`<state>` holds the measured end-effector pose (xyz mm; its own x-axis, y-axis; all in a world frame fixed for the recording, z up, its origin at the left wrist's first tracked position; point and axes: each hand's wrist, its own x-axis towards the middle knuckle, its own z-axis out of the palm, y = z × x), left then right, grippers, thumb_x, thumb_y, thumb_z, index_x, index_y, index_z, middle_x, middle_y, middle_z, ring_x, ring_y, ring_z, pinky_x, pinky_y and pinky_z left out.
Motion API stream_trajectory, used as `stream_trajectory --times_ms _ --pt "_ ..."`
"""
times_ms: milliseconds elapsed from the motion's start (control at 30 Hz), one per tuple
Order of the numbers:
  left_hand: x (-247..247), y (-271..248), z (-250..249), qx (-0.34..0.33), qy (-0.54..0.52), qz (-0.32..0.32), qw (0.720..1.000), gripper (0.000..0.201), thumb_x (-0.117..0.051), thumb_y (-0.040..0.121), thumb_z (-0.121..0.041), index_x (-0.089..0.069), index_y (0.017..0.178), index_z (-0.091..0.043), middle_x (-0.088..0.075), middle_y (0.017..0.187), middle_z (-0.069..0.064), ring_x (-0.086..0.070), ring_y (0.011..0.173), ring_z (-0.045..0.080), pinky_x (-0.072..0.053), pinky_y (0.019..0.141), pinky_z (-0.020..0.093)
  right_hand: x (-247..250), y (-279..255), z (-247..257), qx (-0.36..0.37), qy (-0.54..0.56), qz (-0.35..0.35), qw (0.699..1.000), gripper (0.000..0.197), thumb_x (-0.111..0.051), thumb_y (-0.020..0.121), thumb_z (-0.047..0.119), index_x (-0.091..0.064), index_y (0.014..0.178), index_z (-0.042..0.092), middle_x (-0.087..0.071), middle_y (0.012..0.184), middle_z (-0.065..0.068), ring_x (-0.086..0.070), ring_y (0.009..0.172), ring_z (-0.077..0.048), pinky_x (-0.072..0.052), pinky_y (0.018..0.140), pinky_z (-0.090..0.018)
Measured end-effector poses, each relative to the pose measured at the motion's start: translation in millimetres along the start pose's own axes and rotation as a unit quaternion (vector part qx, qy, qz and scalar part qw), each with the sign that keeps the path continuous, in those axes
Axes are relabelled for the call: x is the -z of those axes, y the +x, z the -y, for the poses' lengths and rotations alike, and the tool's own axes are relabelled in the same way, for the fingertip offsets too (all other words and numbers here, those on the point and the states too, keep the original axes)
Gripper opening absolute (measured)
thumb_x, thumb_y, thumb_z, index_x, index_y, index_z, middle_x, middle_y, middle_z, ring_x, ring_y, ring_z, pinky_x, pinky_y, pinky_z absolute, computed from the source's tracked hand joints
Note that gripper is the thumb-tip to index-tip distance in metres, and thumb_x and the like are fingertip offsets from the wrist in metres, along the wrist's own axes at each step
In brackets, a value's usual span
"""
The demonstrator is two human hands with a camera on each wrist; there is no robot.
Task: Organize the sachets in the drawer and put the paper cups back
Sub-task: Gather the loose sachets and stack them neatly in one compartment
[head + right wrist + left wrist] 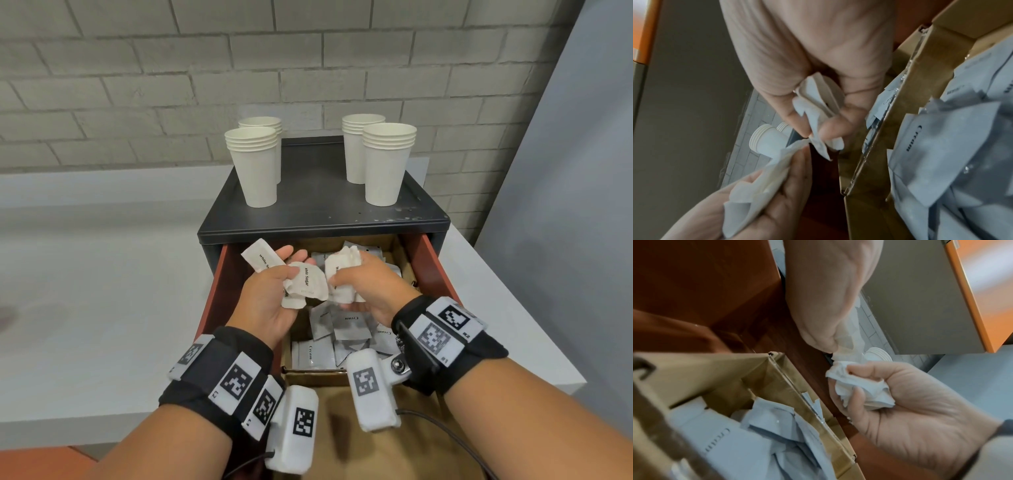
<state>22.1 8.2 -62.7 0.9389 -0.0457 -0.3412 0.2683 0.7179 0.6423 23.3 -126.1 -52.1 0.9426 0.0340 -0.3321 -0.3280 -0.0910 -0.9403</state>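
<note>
Left hand (270, 298): fingers curled round a bunch of white sugar sachets (303, 282), thumb pressing them to the palm; one sachet sticks out past the fingertips toward the cabinet. Held over the left part of the open drawer.

Right hand (368, 284): fingers curled round a second bunch of white sachets (342, 270), pinched between thumb and fingers. The two bunches touch between the hands.

Left wrist view: left hand (910, 404) closed on crumpled white sachets (863, 391); right hand (826, 293) above it, fingertips pinching its own sachets.

Right wrist view: right hand (748, 209) gripping folded white sachets; left hand (813, 53) opposite, pinching more.

Cream sachets (346, 325): grey, a loose heap in a cardboard box (315, 375) set in the drawer, under both hands. Some lie flat, some tilted.

Drawer (435, 270): red-brown sides, pulled out of a black cabinet (318, 209).

Cups (255, 168): four stacks of white paper cups upright on the cabinet top, two left, two right, the pairs well apart.

Counter (102, 274): white, bearing the cabinet.

Wall (137, 85): pale brick, behind the counter.

Wristbands (226, 373): black, with printed square markers, one on each wrist.
</note>
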Motion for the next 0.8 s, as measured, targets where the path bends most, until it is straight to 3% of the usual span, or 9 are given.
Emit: stream_trajectory --times_ms 100,167,233,333,467,567,700,800 --pt "0.1 -0.3 0.3 -0.005 0.007 0.0 1.0 0.035 -0.042 0.089 0.014 -0.056 0.099 -0.016 -0.06 0.107 0.011 -0.058 0.104 0.027 -0.048 0.086 0.041 -0.2 -2.5 1.5 -0.026 0.037 -0.001 0.999 0.023 -0.058 0.091 0.023 -0.052 0.113 0.019 -0.063 0.106 -0.01 -0.061 0.08 -0.017 -0.049 0.054 -0.024" --pt "-0.6 -1.1 1.1 -0.006 0.018 0.008 1.0 0.033 -0.043 0.088 0.014 -0.056 0.099 -0.015 -0.059 0.105 0.011 -0.059 0.097 0.026 -0.05 0.08 0.039 -0.8 -5.2 1.2 -0.037 0.035 0.041 0.998 0.028 -0.058 0.089 0.04 -0.056 0.109 0.021 -0.067 0.094 -0.003 -0.064 0.074 -0.014 -0.05 0.054 -0.023" --pt "-0.9 -1.4 1.4 -0.009 0.039 0.013 0.999 0.032 -0.045 0.087 0.014 -0.055 0.098 -0.014 -0.057 0.102 0.012 -0.059 0.092 0.026 -0.051 0.078 0.039 -2.2 -7.0 -0.2 -0.033 0.031 0.083 0.996 0.032 -0.058 0.087 0.047 -0.06 0.105 0.021 -0.068 0.085 0.002 -0.063 0.07 -0.011 -0.05 0.055 -0.021" --pt "-0.8 -1.2 1.6 -0.006 0.068 0.01 0.998 0.033 -0.048 0.085 0.017 -0.054 0.096 -0.013 -0.055 0.1 0.013 -0.059 0.09 0.026 -0.053 0.076 0.039 -4.9 -7.4 -4.2 -0.015 0.019 0.101 0.995 0.02 -0.065 0.085 0.032 -0.061 0.102 0.022 -0.068 0.082 0.004 -0.064 0.066 -0.008 -0.049 0.062 -0.021" --pt "-2.0 -2.5 2.0 0.012 0.093 0.001 0.996 0.03 -0.05 0.085 0.015 -0.054 0.093 -0.014 -0.053 0.102 0.013 -0.058 0.092 0.03 -0.053 0.07 0.038 -5.8 -4.8 -7.7 -0.007 0.023 0.085 0.996 0.033 -0.064 0.085 0.008 -0.057 0.116 0.016 -0.068 0.095 -0.002 -0.066 0.077 -0.014 -0.051 0.072 -0.028" --pt "-3.4 -3.8 0.5 0.019 0.08 0.005 0.997 0.027 -0.048 0.087 0.014 -0.054 0.092 -0.012 -0.054 0.099 0.014 -0.058 0.087 0.03 -0.052 0.068 0.038 -6.5 -4.4 -7.2 -0.006 0.034 0.082 0.996 0.03 -0.062 0.086 0.005 -0.056 0.112 0.018 -0.067 0.095 -0.003 -0.065 0.078 -0.014 -0.049 0.069 -0.028" --pt "-1.8 -2.1 -1.0 0.025 0.068 -0.007 0.997 0.026 -0.047 0.089 0.012 -0.055 0.093 -0.013 -0.055 0.101 0.014 -0.058 0.087 0.03 -0.053 0.071 0.04 -6.7 -3.4 -6.2 0.002 0.036 0.071 0.997 0.028 -0.061 0.087 0.005 -0.054 0.108 0.021 -0.065 0.109 -0.006 -0.063 0.088 -0.018 -0.049 0.064 -0.026" --pt "0.2 -0.6 -1.5 0.029 0.072 -0.007 0.997 0.026 -0.048 0.089 0.011 -0.055 0.097 -0.013 -0.057 0.103 0.013 -0.061 0.088 0.029 -0.053 0.067 0.039 -6.6 -2.6 -5.5 0.012 0.039 0.062 0.997 0.029 -0.061 0.086 0.005 -0.054 0.108 0.021 -0.064 0.114 -0.009 -0.062 0.093 -0.02 -0.049 0.061 -0.025"
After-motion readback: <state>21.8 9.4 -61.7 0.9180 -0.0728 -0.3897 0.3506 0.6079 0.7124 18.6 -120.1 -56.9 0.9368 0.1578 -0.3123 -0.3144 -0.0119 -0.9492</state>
